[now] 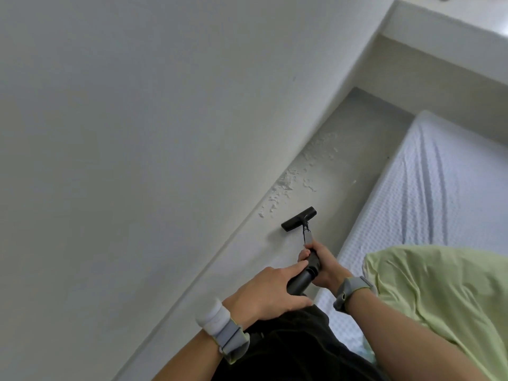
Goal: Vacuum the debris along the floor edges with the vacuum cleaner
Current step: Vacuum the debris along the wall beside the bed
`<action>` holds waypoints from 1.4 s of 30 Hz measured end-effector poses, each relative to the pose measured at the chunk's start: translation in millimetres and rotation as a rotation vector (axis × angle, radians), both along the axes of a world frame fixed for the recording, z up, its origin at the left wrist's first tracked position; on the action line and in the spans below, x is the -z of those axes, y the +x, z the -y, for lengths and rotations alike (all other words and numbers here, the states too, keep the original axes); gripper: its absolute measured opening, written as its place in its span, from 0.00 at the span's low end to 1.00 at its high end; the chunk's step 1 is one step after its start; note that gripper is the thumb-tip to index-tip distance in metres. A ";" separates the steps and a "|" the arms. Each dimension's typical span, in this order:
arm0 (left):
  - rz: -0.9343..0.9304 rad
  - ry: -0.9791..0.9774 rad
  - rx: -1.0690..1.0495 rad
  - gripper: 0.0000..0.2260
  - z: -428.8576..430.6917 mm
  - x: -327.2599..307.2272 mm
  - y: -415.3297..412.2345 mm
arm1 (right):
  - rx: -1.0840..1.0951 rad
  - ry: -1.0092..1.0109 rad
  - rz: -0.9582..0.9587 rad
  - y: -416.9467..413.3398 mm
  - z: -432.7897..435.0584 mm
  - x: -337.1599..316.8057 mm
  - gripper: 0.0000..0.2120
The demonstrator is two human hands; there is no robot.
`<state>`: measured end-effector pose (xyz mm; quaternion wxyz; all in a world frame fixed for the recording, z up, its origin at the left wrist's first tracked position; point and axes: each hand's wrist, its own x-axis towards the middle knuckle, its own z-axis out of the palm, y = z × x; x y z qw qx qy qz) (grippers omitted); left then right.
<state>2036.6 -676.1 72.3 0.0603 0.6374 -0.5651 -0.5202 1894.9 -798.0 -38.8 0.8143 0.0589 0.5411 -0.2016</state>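
A black vacuum cleaner tube (302, 279) runs down to a flat black nozzle head (299, 218) resting on the grey floor strip (357, 138) beside the wall. White flaky debris (286, 185) lies along the wall edge just beyond the nozzle, with more scattered farther up (327, 145). My left hand (268, 292) grips the tube's upper end. My right hand (320, 261) holds the tube lower down, fingers wrapped round it. Both wrists wear bands.
A white wall (137, 133) fills the left. A bed with a pale blue textured sheet (439, 188) borders the floor strip on the right, and a light green pillow (439, 298) lies on it. A white ledge (450, 26) sits at top right.
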 end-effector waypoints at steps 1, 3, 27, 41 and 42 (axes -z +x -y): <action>-0.001 -0.009 0.001 0.37 -0.7 0.2 1.6 | -0.007 -0.002 0.003 -1.4 -3.4 -1.1 0.08; -0.021 -0.014 0.060 0.37 2.9 2.8 -1.6 | 0.041 0.015 -0.022 -10.2 -7.7 -2.0 0.08; -0.133 0.035 -0.472 0.36 128.1 38.1 11.7 | -0.517 -0.029 -0.260 65.1 182.3 27.6 0.05; -0.055 0.060 -0.541 0.36 48.4 11.4 32.1 | -0.670 0.043 -0.177 109.4 107.5 15.8 0.05; -0.047 0.062 -0.529 0.37 37.3 9.5 33.2 | -0.662 0.055 -0.164 108.8 94.8 14.3 0.05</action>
